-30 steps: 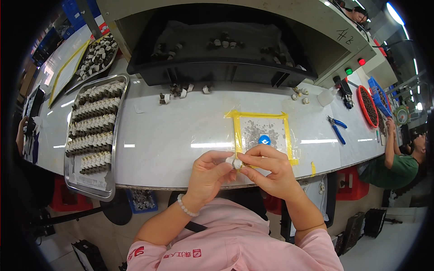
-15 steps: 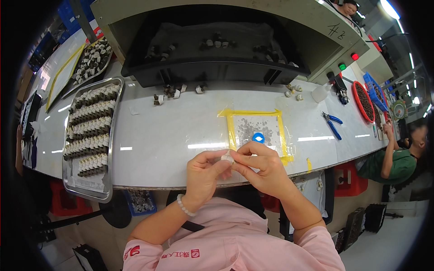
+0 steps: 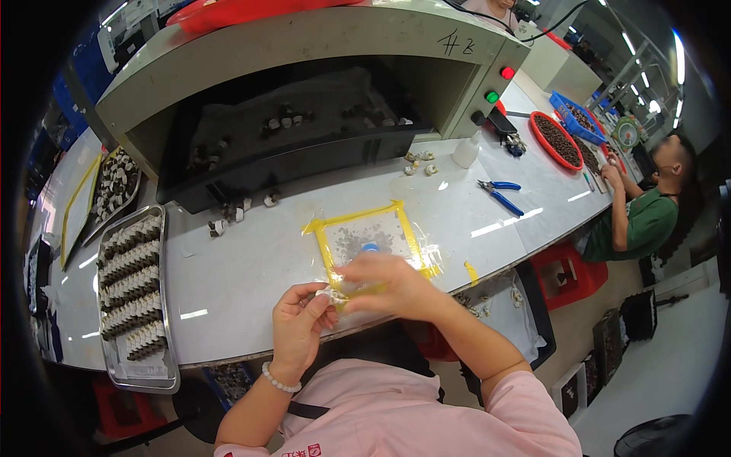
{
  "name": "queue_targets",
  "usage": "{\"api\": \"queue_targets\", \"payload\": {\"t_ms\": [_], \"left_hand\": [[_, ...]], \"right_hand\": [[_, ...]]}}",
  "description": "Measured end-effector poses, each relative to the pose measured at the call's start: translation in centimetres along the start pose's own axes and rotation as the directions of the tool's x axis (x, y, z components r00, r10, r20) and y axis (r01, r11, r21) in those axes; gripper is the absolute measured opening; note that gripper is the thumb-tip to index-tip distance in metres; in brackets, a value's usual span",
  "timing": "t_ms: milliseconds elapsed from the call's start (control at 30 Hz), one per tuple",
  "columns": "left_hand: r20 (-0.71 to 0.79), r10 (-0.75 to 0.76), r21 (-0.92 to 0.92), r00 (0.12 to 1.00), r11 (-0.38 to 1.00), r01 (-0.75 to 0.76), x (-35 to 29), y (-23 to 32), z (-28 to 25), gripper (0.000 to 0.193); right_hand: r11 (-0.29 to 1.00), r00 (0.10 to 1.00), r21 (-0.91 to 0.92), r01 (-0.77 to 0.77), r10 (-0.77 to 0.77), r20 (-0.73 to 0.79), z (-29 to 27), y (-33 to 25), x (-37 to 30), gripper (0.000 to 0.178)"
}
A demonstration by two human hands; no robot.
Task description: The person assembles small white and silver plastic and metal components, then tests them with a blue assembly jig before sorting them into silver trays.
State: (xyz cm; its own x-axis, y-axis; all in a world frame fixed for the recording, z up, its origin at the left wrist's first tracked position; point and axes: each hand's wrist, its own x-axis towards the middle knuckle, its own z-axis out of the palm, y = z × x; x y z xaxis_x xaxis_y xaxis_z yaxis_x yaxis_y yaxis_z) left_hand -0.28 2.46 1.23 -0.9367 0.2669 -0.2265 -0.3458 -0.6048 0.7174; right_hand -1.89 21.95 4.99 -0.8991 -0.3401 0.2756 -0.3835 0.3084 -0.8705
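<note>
My left hand (image 3: 299,326) pinches a small white piece (image 3: 332,295) between thumb and fingertips, just over the table's front edge. What kind of piece it is I cannot make out. Beside it, my right hand (image 3: 392,283) is smeared by motion, its fingers pointing toward the piece. Whether those fingers hold anything is unclear. Beyond the hands lies a square pad (image 3: 381,227) edged with yellow tape and covered in grey spots. A round blue object (image 3: 370,247) on the pad is partly hidden by my right hand.
A metal tray (image 3: 172,358) holds rows of white-and-dark pieces at left. A black tray (image 3: 297,172) sits in a grey machine (image 3: 304,42). Loose pieces (image 3: 221,226), a white bottle (image 3: 466,152), blue-handled cutters (image 3: 504,199) and a red basket (image 3: 567,158) lie around. A co-worker (image 3: 640,206) sits at right.
The view has turned, so the bench sits further left. My right hand, earlier pinching at the white piece together with my left, is now blurred above and beside it.
</note>
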Motion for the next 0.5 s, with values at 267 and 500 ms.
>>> {"api": "queue_targets", "payload": {"t_ms": [267, 500], "left_hand": [[-0.2, 0.419, 0.35, 0.885, 0.875, -0.335, -4.5, 8.8, -6.0, 0.021], [-0.307, 0.859, 0.866, 0.411, 0.43, -0.253, -11.7, 18.0, -16.2, 0.022]], "right_hand": [[0.946, 0.598, -0.118, -0.302, 0.092, -0.796, -16.4, 12.4, 2.4, 0.074], [0.856, 0.633, -0.164, -0.491, 0.221, -0.742, -25.0, 20.8, 1.7, 0.058]]}}
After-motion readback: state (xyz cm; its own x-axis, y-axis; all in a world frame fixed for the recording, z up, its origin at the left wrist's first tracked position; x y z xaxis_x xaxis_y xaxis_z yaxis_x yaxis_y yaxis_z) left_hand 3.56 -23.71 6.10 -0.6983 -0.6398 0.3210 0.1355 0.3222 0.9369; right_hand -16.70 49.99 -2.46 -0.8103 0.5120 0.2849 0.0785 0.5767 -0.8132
